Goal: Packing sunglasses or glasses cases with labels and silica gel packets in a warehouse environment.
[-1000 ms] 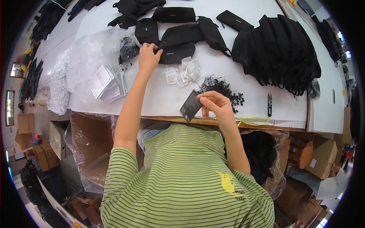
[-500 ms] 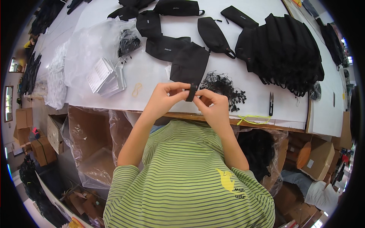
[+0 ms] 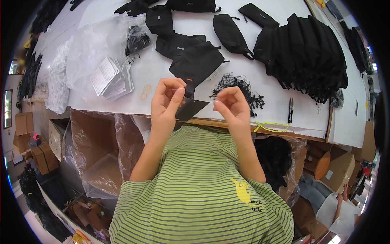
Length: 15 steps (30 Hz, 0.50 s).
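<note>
Over the table's near edge, my left hand (image 3: pixel 167 101) is closed in a pinch on the strap end of a black zip pouch (image 3: pixel 197 61). The pouch lies on the table just beyond, with a small orange tab showing near the strap. My right hand (image 3: pixel 233 106) pinches the end of a thin black cord (image 3: pixel 204 101), which stretches across to the strap at my left fingers. Whether it passes through the strap is too small to tell. A tangle of black cords with small ends (image 3: pixel 243 91) lies beside my right hand.
Black pouches (image 3: pixel 231 36) lie farther back, with a large stack of pouches (image 3: pixel 302 57) at right. Black snips (image 3: pixel 291 110) and a yellow-green tie (image 3: pixel 272 127) lie near the edge. Printed cards (image 3: pixel 111 79), clear plastic bags (image 3: pixel 91 49) and a rubber band (image 3: pixel 145 92) are at left.
My hands have moved apart, drawing the thin cord out between them. The pouch has turned on the table, its strap end now by my left hand.
</note>
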Available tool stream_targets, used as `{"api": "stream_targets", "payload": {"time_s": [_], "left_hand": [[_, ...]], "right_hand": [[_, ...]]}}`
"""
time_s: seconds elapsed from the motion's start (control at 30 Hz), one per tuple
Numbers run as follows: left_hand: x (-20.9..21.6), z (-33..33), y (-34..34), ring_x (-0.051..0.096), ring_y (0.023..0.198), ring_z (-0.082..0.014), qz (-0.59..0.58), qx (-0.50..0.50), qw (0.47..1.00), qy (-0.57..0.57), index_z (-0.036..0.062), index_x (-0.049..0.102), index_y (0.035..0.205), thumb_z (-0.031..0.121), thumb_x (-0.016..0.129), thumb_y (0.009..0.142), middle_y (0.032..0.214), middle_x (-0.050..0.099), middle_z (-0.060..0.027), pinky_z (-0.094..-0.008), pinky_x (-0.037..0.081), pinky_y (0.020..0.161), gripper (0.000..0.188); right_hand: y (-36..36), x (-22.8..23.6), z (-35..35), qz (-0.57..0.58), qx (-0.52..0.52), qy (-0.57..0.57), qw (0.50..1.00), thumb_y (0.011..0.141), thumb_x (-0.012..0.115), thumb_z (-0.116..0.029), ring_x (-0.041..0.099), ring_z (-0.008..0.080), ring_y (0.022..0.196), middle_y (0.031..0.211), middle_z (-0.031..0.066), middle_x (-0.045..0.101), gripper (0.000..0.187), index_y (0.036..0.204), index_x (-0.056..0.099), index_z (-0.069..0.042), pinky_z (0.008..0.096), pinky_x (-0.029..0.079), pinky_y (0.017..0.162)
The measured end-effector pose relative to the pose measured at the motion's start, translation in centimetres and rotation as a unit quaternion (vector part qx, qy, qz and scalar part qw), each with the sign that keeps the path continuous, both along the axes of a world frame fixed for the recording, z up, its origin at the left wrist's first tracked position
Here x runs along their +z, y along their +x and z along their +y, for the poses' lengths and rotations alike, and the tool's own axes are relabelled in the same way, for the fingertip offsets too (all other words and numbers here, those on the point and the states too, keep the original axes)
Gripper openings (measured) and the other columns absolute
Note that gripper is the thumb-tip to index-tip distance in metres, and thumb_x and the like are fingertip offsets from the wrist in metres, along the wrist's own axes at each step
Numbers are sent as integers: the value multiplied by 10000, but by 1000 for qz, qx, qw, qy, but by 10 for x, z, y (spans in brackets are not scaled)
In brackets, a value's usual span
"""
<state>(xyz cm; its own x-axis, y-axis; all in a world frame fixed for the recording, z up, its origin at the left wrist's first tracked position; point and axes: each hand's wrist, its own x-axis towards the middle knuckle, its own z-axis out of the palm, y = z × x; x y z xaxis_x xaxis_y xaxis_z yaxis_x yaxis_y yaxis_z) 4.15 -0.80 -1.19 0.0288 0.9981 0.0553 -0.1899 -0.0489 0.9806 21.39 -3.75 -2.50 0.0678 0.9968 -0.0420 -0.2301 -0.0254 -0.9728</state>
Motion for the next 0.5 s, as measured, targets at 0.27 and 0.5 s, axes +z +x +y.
{"api": "stream_targets", "payload": {"time_s": [0.27, 0.5], "left_hand": [[11, -4, -2, 510, 814, -103, -140, -52, 988, -25, 24, 506, 937, 88, 528, 934, 959, 552, -61, -257, 422, 725, 68], [12, -7, -8, 532, 756, -103, -226, -113, 965, -65, 15, 537, 934, 81, 551, 920, 820, 586, -43, -242, 415, 743, 70]], "right_hand": [[13, 11, -1, 164, 95, -16, 982, 813, 651, 0, 612, 140, 812, 837, 83, 636, 171, 886, 508, -59, 252, 461, 734], [11, 13, -4, 202, 77, 3, 976, 882, 628, -59, 666, 172, 752, 797, 111, 658, 140, 930, 499, -35, 240, 499, 628]]}}
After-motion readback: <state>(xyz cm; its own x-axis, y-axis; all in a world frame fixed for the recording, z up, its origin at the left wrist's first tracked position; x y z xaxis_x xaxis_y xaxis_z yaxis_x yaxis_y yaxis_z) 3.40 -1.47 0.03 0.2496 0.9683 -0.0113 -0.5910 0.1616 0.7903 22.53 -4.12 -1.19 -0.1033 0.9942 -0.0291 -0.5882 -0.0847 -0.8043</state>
